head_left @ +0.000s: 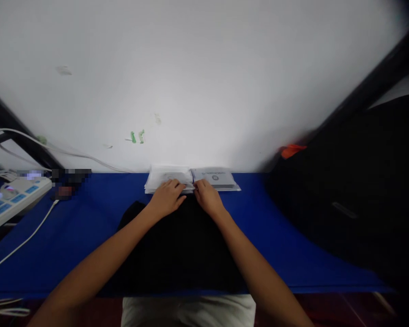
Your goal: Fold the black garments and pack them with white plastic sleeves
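A black cloth (180, 247) is spread on the blue table, running from its far side towards the front edge. My left hand (167, 197) rests at the cloth's far end, fingers bent over the near side of a clear plastic packet (157, 176) and thumb held apart. Close beside it, my right hand (207, 195) has its fingers drawn together on the cloth's far edge; its fingertips are partly hidden. Just behind that hand lies a second plastic packet (215, 177) with a grey printed face and a round mark.
A white power strip (18, 197) with cables sits on the left, a white cord (30, 236) trailing forward. A large black fabric item (344, 195) fills the right side, with an orange piece (292, 151) by it. A white wall (204, 91) rises behind the blue table (259, 236).
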A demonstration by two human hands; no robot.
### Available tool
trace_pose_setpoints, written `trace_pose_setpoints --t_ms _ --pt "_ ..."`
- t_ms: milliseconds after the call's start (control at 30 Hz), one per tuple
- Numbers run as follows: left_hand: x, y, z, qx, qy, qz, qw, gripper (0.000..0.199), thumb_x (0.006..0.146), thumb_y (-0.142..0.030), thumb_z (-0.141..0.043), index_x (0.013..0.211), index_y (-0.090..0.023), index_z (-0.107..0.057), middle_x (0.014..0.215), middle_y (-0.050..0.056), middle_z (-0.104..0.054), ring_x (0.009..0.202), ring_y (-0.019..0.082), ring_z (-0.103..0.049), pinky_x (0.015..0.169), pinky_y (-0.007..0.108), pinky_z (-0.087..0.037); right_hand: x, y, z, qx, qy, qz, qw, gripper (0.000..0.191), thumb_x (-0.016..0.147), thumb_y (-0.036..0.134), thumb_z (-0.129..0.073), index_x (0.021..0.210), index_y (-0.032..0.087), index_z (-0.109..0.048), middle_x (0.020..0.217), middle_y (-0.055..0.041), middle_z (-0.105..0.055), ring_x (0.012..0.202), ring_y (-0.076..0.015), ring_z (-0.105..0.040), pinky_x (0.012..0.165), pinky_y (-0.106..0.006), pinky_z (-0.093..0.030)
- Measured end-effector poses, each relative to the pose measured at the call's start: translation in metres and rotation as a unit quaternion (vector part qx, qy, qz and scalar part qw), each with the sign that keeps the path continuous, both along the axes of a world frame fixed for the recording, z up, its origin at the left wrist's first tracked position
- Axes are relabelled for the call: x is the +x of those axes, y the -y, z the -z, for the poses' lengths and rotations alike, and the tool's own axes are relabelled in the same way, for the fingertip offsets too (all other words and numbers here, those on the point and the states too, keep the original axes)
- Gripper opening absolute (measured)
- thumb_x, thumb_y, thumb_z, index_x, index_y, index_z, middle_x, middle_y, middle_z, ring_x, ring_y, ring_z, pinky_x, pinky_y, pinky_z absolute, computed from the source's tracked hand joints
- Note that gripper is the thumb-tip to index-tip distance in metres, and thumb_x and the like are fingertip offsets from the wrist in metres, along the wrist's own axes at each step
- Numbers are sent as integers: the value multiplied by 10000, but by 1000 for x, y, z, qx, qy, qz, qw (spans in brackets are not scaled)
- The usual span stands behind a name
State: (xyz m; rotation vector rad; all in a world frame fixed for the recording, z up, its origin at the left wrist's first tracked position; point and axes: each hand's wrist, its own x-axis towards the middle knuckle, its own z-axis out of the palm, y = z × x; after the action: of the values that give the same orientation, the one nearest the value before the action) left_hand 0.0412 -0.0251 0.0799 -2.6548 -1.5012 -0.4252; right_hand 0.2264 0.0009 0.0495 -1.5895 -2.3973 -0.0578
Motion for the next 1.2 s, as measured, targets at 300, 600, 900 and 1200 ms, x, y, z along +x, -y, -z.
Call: trace_pose_setpoints --t_ms 300,600,900,1200 --pt "21 -24 15 17 -76 59 995 207 983 -210 -418 987 -140 -614 990 124 -618 974 261 -580 808 383 -487 5 0 10 18 -30 -67 997 227 929 102 -420 1000 203 -611 1016 -100 -645 982 -227 -561 693 -282 -423" --pt "-25 -21 0 6 -146 30 989 154 949 -190 -478 950 -132 -620 989 125 -621 984 253 -581 713 319 -479 10 -11 17 59 -100 -41 992 212 959 144 -423 976 220 -620 972 -76 -666 950 -217 -562 655 -279 -385" --pt "-46 -14 -1 32 -147 -19 988 228 974 -322 -493 1112 -168 -588 1096 112 -605 1023 241 -572 626 273 -454 17 -16 18 71 -159 -55 983 150 961 198 -478 963 212 -627 951 -73 -666 911 -213 -585 665 -275 -404" --pt "-28 -18 7 52 -133 44 989 265 1017 -244 -383 960 -171 -632 960 93 -614 957 221 -565 657 280 -453 4 -5 15 71 -139 -79 984 157 961 167 -475 950 227 -621 940 -55 -673 887 -195 -584 624 -261 -364"
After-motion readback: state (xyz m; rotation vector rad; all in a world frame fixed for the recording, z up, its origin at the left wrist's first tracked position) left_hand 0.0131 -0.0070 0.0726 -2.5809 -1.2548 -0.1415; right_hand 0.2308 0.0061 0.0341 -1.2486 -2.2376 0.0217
